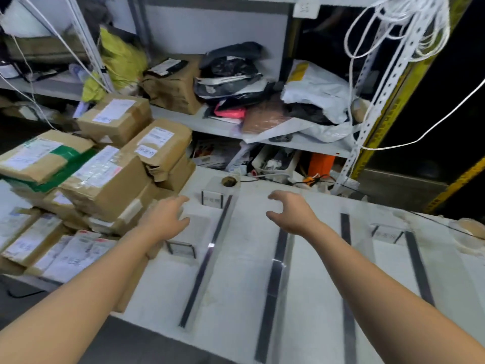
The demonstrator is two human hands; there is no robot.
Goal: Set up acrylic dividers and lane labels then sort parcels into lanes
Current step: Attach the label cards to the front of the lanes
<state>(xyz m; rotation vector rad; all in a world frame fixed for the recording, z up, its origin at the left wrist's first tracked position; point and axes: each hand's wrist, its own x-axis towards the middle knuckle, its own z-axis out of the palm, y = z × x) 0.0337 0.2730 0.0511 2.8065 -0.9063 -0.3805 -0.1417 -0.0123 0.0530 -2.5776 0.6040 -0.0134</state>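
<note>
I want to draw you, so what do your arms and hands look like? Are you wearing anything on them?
Both forearms are bare, with no sleeves in view. The left hand and the right hand wear no gloves, and no watch, bracelet or ring shows.

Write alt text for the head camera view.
An empty left hand and right hand reach forward, fingers open, over a white table split into lanes by clear acrylic dividers, with small label stands between them. Taped cardboard parcels are stacked at the left; shelves behind hold bagged parcels.
</note>
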